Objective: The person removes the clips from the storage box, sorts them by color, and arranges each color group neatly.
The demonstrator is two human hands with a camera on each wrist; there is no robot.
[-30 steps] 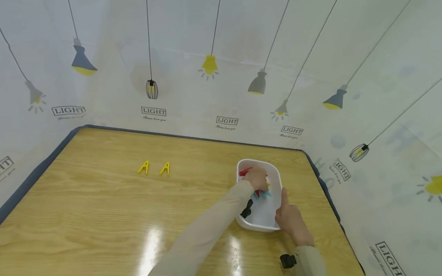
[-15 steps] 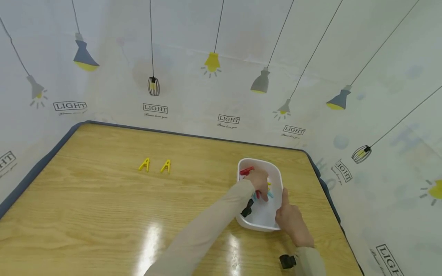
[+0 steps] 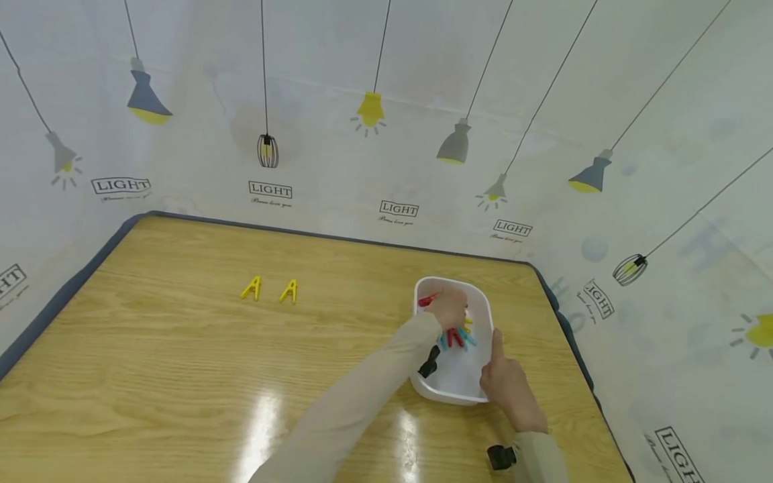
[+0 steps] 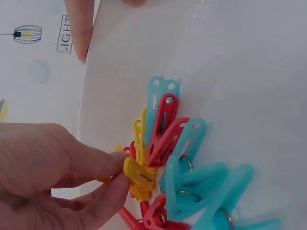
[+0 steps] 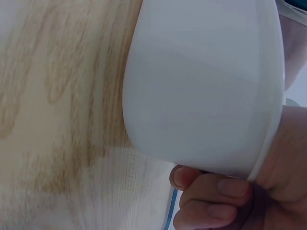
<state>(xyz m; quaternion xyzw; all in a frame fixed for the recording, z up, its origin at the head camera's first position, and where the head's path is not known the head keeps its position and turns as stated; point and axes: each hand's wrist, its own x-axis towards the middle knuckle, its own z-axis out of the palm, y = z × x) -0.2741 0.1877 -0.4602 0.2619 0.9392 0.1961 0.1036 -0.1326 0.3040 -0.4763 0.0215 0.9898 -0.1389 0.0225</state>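
A white plastic bin [image 3: 455,379] stands at the right of the wooden table, with red, blue and yellow clothespins inside. My left hand [image 3: 448,308] reaches into it. In the left wrist view, its thumb and index finger pinch a yellow clothespin [image 4: 138,173] among the pile. Red clothespins [image 4: 165,139] and blue clothespins [image 4: 201,179] lie close beside the fingertips. My right hand [image 3: 512,389] grips the bin's right side, its fingers curled against the outer wall in the right wrist view. Part of the pile is hidden behind the left hand.
Two yellow clothespins [image 3: 251,288] lie apart on the wooden table [image 3: 181,355], left of the bin. A wall covering [image 3: 326,174] printed with lamps rises behind the table's dark back edge. Black wrist devices sit on both sleeves.
My left hand shifted toward the near side of the bin, then back up, uncovering more red and blue clothespins. The right hand and bin stay in place.
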